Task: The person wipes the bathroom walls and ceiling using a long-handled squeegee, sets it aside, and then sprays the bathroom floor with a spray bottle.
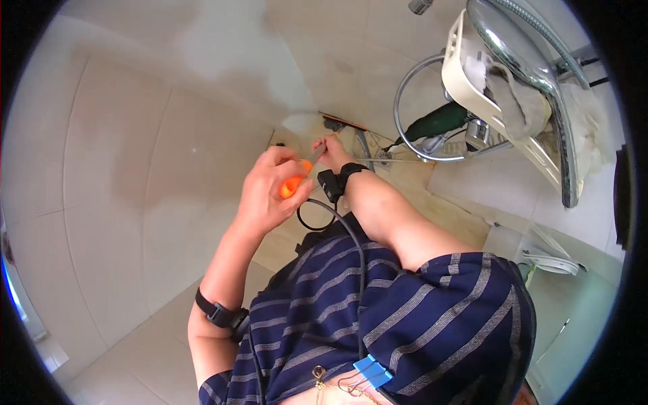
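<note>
My left hand (268,185) is closed around the orange handle of a tool (295,185) with a flat grey metal blade. That blade points away from me, up and to the right, toward my other hand. My right hand (332,152) is lower and farther off, its fingers bent in right at the blade's tip. What lies in those fingers I cannot tell. Beyond the right hand, a dark object with an orange-brown edge (343,122) lies near the wall's foot.
A cream shelf (503,120) with cloths juts out at the right, beside a chrome shower bar (565,148) and a looped metal hose (399,94). A dark green bottle (432,124) stands beneath it. A black cable (358,263) crosses my striped shirt. Tiled wall (115,148) lines the left.
</note>
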`<state>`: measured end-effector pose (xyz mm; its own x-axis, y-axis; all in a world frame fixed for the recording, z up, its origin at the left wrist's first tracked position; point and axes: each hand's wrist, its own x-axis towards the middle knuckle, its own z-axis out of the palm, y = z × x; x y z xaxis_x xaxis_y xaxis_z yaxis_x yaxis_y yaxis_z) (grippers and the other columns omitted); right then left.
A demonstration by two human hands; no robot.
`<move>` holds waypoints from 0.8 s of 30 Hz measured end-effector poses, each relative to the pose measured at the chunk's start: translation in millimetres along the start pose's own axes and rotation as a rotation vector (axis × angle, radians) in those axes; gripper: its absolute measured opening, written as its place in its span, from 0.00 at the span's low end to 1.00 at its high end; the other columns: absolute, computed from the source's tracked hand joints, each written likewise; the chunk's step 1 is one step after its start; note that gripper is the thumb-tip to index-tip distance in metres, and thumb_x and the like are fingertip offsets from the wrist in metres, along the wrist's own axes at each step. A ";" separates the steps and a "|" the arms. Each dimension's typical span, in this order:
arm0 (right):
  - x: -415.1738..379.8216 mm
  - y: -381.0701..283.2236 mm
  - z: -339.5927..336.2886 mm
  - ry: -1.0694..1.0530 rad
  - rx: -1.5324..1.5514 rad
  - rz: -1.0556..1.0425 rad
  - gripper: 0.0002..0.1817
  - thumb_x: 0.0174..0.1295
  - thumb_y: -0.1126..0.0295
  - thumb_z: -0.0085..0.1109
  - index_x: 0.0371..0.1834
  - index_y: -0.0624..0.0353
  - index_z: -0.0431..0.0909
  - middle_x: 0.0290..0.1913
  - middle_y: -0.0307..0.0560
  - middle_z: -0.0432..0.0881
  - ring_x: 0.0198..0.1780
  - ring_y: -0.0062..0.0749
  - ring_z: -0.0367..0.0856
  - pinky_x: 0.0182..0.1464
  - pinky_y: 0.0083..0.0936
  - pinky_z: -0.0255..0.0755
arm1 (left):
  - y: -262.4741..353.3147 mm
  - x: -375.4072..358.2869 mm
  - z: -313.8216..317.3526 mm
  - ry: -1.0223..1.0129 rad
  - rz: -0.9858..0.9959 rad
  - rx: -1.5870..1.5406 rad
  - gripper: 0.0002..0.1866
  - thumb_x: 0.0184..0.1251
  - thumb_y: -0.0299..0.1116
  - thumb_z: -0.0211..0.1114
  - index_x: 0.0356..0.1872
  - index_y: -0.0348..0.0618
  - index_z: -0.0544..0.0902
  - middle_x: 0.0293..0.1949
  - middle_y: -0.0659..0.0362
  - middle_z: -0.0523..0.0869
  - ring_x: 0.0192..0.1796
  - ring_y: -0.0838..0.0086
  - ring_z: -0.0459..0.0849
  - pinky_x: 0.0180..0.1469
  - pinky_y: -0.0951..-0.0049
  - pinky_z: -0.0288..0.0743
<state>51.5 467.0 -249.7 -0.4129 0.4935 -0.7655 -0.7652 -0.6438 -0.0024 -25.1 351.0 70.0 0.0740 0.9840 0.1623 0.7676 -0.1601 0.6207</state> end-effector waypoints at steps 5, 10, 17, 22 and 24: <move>35.1 -12.6 -1.5 0.029 -0.151 0.063 0.05 0.61 0.72 0.47 0.31 0.61 0.64 0.28 0.46 0.66 0.28 0.33 0.67 0.32 0.31 0.68 | -35.8 2.8 41.1 -0.116 -0.165 -0.645 0.11 0.58 0.29 0.64 0.21 0.38 0.72 0.32 0.57 0.80 0.42 0.67 0.78 0.56 0.63 0.67; 8.4 17.6 19.3 -0.084 -0.220 -0.024 0.07 0.60 0.72 0.49 0.26 0.59 0.66 0.25 0.45 0.71 0.28 0.33 0.69 0.34 0.32 0.67 | -39.6 -20.7 4.3 -0.021 0.023 -0.626 0.12 0.57 0.26 0.61 0.17 0.39 0.69 0.21 0.60 0.74 0.29 0.68 0.74 0.53 0.57 0.67; -56.6 78.3 54.2 -0.342 0.069 0.032 0.07 0.61 0.71 0.47 0.26 0.59 0.68 0.25 0.46 0.73 0.27 0.36 0.71 0.36 0.31 0.69 | 2.8 -102.6 -107.1 0.214 0.239 -0.652 0.14 0.52 0.25 0.59 0.12 0.43 0.66 0.14 0.63 0.70 0.21 0.71 0.71 0.40 0.61 0.70; -132.9 109.8 84.7 -0.569 -0.057 0.038 0.09 0.63 0.69 0.45 0.28 0.61 0.71 0.29 0.47 0.76 0.33 0.37 0.75 0.41 0.31 0.71 | 41.0 -184.1 -192.3 0.317 0.285 -0.662 0.23 0.60 0.45 0.61 0.10 0.51 0.63 0.11 0.69 0.66 0.18 0.79 0.67 0.34 0.73 0.62; -157.9 125.1 91.5 -0.632 -0.058 0.032 0.08 0.62 0.70 0.46 0.28 0.60 0.71 0.29 0.48 0.77 0.34 0.39 0.75 0.41 0.34 0.71 | 45.7 -218.8 -218.1 0.305 0.325 -0.693 0.23 0.60 0.45 0.62 0.10 0.52 0.63 0.11 0.70 0.65 0.20 0.81 0.67 0.34 0.74 0.61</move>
<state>-24.2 362.1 -70.2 -0.6603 0.7124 -0.2379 -0.7273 -0.6855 -0.0342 -145.1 111.2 230.1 -0.0279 0.8314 0.5550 0.1629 -0.5440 0.8231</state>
